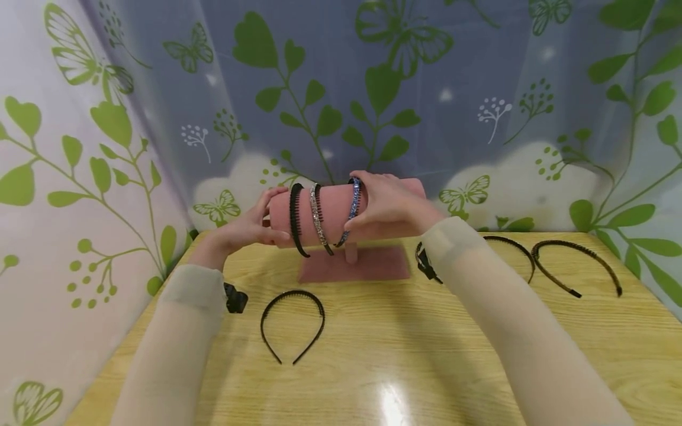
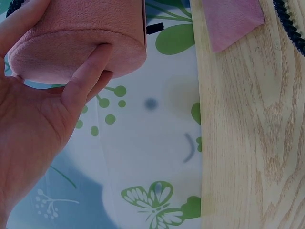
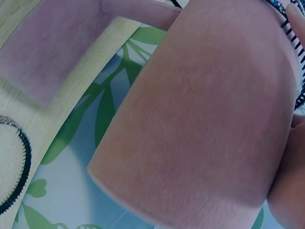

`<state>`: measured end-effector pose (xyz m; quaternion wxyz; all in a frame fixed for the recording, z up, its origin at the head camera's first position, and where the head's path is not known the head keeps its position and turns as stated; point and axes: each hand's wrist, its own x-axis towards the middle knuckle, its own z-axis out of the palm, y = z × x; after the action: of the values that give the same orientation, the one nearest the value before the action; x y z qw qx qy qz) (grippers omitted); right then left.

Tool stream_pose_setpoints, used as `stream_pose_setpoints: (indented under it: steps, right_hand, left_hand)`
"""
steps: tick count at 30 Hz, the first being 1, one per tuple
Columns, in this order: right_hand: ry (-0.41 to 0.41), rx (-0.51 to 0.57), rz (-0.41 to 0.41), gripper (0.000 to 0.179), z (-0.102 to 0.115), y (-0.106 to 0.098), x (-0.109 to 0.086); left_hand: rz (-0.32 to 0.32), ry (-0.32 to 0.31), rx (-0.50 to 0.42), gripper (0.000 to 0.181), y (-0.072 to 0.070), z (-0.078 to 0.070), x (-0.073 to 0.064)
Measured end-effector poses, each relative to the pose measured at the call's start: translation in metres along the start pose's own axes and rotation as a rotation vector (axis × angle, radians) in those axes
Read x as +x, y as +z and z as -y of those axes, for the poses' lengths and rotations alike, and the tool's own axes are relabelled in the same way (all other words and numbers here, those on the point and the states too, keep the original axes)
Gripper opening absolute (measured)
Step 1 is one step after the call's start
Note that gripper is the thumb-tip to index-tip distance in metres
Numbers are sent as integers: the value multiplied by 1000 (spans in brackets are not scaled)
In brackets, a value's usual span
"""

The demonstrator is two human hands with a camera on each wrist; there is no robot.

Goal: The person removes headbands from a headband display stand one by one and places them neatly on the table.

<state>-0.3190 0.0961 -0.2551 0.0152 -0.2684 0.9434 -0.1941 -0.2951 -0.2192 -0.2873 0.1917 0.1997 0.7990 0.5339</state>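
A pink plush headband stand has a horizontal roll on a short post and flat base. My left hand grips the roll's left end, thumb in front; in the left wrist view a finger presses its round end face. My right hand pinches a blue glittery headband between thumb and fingers, around the roll right of its middle. Left of it, a silver glittery headband and a black toothed headband sit around the roll. In the right wrist view the roll covers most of the hand.
A thin black headband lies on the wooden table in front of the stand. Farther right lie a black headband and a brown-black one. My right sleeve hides part of that area. A patterned curtain hangs behind.
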Motion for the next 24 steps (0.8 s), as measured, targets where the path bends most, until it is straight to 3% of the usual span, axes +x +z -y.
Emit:
stream_pose_setpoints:
  steps: [10, 19, 24]
  right_hand:
    - [21, -111, -8, 109, -13, -8, -11]
    - [-47, -77, -38, 110, -38, -11, -22]
    - [-26, 18, -48, 111, -48, -13, -32]
  left_hand:
    - [-5, -3, 10, 94, 1, -1, -1]
    - [-11, -1, 8, 94, 2, -2, 1]
    - [-9, -3, 2, 95, 0, 1, 0]
